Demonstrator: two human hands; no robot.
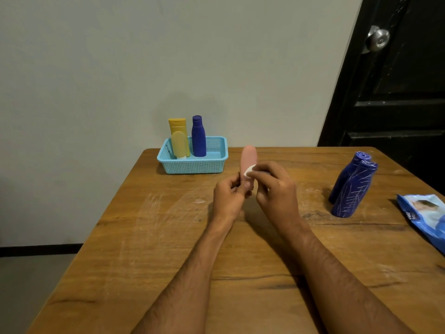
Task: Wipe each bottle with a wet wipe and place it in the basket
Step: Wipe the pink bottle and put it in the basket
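Note:
My left hand (228, 196) grips the lower end of a pink bottle (248, 156), held upright above the table's middle. My right hand (274, 186) pinches a small white wet wipe (249, 169) against the bottle's side. At the table's far left corner a light blue basket (192, 166) holds a yellow bottle (177, 131), a pale yellow tube (179, 145) and a dark blue bottle (198, 136), all upright. Two dark blue bottles (351, 186) with white scribble marks stand on the right, one behind the other.
A blue wet wipe pack (425, 218) lies at the table's right edge. The wooden table (168, 249) shows white smears. A grey wall rises behind, and a black door with a metal knob (378, 39) stands at the right.

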